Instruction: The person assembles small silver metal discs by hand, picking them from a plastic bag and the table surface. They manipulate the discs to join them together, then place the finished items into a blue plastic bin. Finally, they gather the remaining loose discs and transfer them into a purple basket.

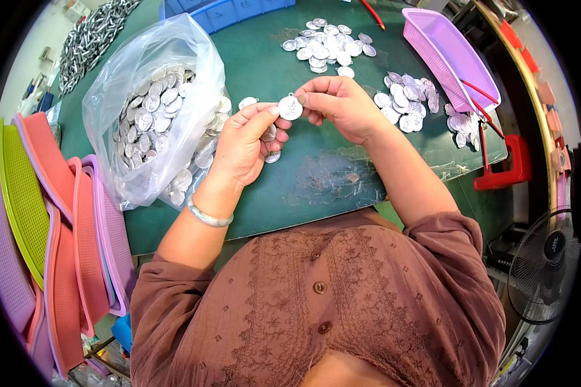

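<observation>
A round silver medal [290, 108] with a small loop on top is held up over the table. My left hand [242, 145] pinches its left edge between thumb and forefinger, and more medals [269, 133] show in its curled fingers. At the opposite edge, my right hand [348, 106] is closed, thumb and fingertip against the medal. Beside my left hand lies a clear plastic bag [203, 55] with many similar medals [152, 113] in it. Some medals have spilled at its mouth. A single medal [247, 102] lies just beyond my left fingers.
Loose medals form piles at the far middle [329, 46] and right [407, 100] of the green table [258, 58]. A purple basket [455, 58], a red clamp [513, 164] and red-handled tools stand right. Stacked plastic baskets [58, 193] crowd the left; a blue bin [239, 13] sits behind.
</observation>
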### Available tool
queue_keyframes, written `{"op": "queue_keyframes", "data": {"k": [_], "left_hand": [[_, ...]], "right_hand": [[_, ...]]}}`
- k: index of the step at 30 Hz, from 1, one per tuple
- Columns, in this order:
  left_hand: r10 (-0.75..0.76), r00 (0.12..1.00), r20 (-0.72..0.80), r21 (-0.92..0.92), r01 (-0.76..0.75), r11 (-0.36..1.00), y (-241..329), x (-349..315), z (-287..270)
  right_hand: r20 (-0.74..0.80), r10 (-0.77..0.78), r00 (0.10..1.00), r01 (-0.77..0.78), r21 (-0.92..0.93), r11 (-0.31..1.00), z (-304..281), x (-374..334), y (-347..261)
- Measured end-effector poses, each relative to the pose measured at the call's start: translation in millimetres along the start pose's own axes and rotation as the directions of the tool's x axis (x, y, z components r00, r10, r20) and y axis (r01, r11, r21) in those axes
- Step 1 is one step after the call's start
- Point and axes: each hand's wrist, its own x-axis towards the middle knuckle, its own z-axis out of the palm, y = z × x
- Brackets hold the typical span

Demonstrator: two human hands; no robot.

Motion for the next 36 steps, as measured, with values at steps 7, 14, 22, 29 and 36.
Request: {"op": "queue_keyframes", "data": {"k": [7, 14, 22, 29, 36], "left_hand": [[0.012, 1.0, -0.01, 0.0, -0.012, 1.0, -0.1, 1.2, -0.3], [-0.015, 1.0, -0.019, 0.008, 0.015, 1.0, 2.9, -1.0, 3.3], [-0.012, 1.0, 0.005, -0.031, 0.012, 0.999, 0.7, 0.7, -1.7], [-0.037, 0.999, -0.011, -0.008, 0.037, 0.999, 3.6, -1.8, 3.8], [-0.037, 0.999, -0.025, 0.006, 0.038, 0.999, 1.9, -1.1, 3.8]], "right_hand": [[0.004, 0.008, 1.0, -0.008, 0.03, 1.0, -1.5, -0.1, -0.5], [0.005, 0.016, 1.0, -0.016, 0.022, 1.0, -0.5, -1.0, 0.9], [0.008, 0.072, 0.997, -0.073, 0.094, 0.993, -2.8, 0.4, 2.9], [0.004, 0.115, 0.993, -0.115, 0.102, 0.988, -3.6, -0.5, 0.7], [0.0, 0.122, 0.992, -0.122, 0.046, 0.991, -2.7, -0.3, -0.1]]}}
